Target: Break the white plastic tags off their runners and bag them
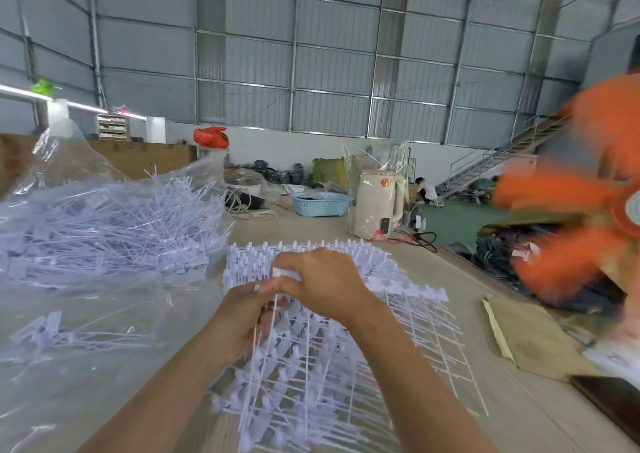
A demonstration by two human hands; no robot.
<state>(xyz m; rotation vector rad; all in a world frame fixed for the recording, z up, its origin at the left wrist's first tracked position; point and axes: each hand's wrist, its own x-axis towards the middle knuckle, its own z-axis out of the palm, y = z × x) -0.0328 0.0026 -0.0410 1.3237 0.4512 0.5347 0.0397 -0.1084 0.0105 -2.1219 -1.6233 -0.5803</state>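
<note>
So both hands meet right over the stack of runners [311, 341]; the right hand [325, 289] pinches one white tag [285, 275] at its head, fingers curled round it, while the left hand [242, 317] just below grips a bunch of tag stems; the tag's long axis runs down and toward the body, so I'd guess a twist snaps it free; the clear bag [104, 230] of loose tags sits off to the left, nearer the left hand; pale tabletop [450, 279], big metal-walled shed beyond.

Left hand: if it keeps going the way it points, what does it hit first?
Most likely the right hand. The left hand points up and forward with a few white tag stems pinched, and its fingertips look already against the right hand's fingers. Depth is unclear.
</note>
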